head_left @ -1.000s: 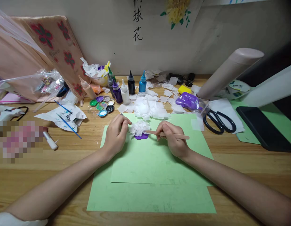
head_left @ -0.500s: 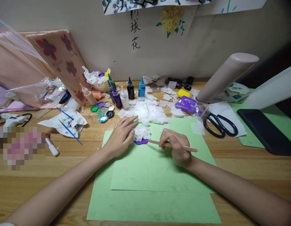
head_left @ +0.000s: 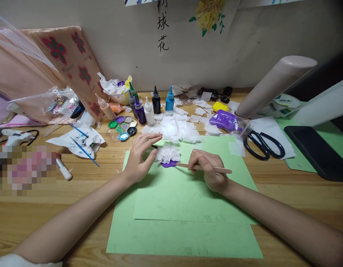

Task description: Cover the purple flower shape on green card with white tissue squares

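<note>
A flat wooden craft stick [head_left: 223, 170] is pinched in my right hand [head_left: 209, 167], its far tip against the edge of a purple clay patch [head_left: 169, 164]. Ruffled white tissue paper pieces [head_left: 168, 152] bunch together on the upper part of that patch. Both lie on the green paper sheets [head_left: 188, 200]. My left hand [head_left: 142, 157] stands just left of the white bunch with thumb and fingers apart, holding nothing. Behind the bunch is a heap of loose white tissue squares [head_left: 174, 128].
Paint bottles [head_left: 156, 102] and a paint palette [head_left: 123, 128] stand at the back left. Brushes [head_left: 84, 150] lie on a crumpled tissue. To the right are a bag of purple clay [head_left: 224, 120], black-handled scissors [head_left: 263, 144] and a black phone-like slab [head_left: 313, 152].
My left hand has lifted slightly off the white bunch, its thumb and fingers opening wider. The stick stays at the clay's edge. The whole view has tilted down a little.
</note>
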Demonstrator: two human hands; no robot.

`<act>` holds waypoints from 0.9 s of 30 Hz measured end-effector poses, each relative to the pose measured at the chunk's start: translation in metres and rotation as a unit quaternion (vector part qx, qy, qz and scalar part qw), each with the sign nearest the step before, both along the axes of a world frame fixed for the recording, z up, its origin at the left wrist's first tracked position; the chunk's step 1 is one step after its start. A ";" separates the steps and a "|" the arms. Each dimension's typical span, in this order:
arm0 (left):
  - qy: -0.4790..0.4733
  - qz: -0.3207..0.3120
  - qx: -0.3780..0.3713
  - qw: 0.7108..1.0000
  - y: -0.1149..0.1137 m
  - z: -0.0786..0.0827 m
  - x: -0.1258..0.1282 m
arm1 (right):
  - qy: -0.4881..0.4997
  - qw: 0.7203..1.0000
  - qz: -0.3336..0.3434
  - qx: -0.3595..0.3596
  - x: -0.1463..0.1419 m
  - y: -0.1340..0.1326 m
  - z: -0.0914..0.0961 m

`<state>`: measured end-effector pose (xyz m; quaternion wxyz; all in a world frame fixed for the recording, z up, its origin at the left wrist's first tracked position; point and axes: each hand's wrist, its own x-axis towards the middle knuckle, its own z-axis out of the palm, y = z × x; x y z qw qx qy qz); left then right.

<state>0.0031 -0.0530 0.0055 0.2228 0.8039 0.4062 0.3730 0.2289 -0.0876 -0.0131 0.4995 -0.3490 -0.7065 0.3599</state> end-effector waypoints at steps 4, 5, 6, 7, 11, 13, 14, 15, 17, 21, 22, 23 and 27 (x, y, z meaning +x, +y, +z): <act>-0.035 -0.032 -0.007 0.999 -0.002 0.004 0.000 | -0.031 0.999 -0.008 -0.014 -0.001 0.001 0.002; -0.042 -0.047 -0.010 0.998 -0.002 0.004 0.000 | -0.035 0.999 -0.011 -0.028 -0.001 0.002 0.003; -0.048 -0.065 -0.014 0.997 -0.002 0.005 0.000 | -0.038 0.998 -0.012 -0.044 -0.001 0.003 0.003; -0.053 -0.081 -0.017 0.995 -0.002 0.005 0.000 | -0.040 0.997 -0.012 -0.061 -0.001 0.003 0.003; -0.056 -0.125 -0.049 0.989 -0.001 0.006 -0.003 | -0.025 0.992 -0.003 -0.128 -0.002 0.005 0.005; -0.045 -0.138 -0.063 0.987 -0.002 0.007 -0.004 | -0.014 0.987 -0.001 -0.159 -0.002 0.006 0.005; -0.038 -0.145 -0.067 0.987 -0.002 0.007 -0.004 | -0.008 0.985 -0.002 -0.171 -0.002 0.007 0.005; -0.028 -0.150 -0.068 0.986 -0.003 0.008 -0.004 | 0.000 0.984 -0.004 -0.179 -0.003 0.007 0.005; -0.008 -0.159 -0.060 0.985 -0.004 0.008 -0.003 | 0.014 0.982 -0.007 -0.188 -0.003 0.008 0.004; 0.033 -0.152 -0.025 0.988 -0.006 0.006 0.000 | 0.021 0.981 -0.001 -0.193 -0.003 0.008 0.004; 0.040 -0.142 -0.017 0.989 -0.006 0.006 0.001 | 0.022 0.981 -0.001 -0.193 -0.003 0.008 0.004; 0.043 -0.132 -0.013 0.990 -0.006 0.006 0.001 | 0.023 0.981 -0.003 -0.192 -0.003 0.008 0.004; 0.048 -0.139 -0.027 0.989 -0.006 0.008 0.002 | 0.021 0.982 -0.006 -0.189 -0.003 0.008 0.005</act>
